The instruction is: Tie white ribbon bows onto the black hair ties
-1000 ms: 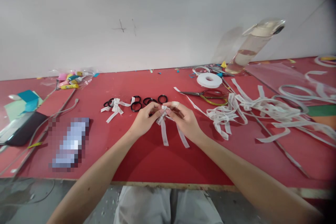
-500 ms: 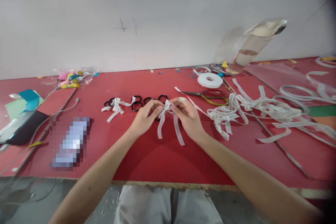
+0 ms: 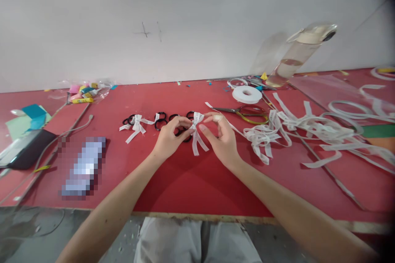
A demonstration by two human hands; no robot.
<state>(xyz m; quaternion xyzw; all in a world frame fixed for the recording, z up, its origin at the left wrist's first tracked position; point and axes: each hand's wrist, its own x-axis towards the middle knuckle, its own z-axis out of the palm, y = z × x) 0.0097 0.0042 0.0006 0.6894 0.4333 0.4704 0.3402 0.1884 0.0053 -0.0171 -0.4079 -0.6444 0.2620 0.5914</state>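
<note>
A white printed ribbon bow (image 3: 196, 125) with two hanging tails is pinched in my left hand (image 3: 173, 136) at its left side. My right hand (image 3: 219, 135) is just right of the bow, its thumb and fingers apart and nothing visible between them. Behind my hands, several black hair ties (image 3: 161, 123) lie on the red table. Left of them rests a finished-looking white bow (image 3: 136, 125) beside black ties. Part of the ties under my left hand is hidden.
Scissors (image 3: 251, 114), a white ribbon roll (image 3: 247, 94) and a heap of cut ribbons (image 3: 265, 135) lie to the right. A bottle (image 3: 296, 55) stands behind. A phone (image 3: 83, 166), a cable and a dark case (image 3: 31, 150) are on the left.
My right hand has let go of the bow and moved slightly right, its fingers opening. The bow now shows wider loops, and its tails hang closer together.
</note>
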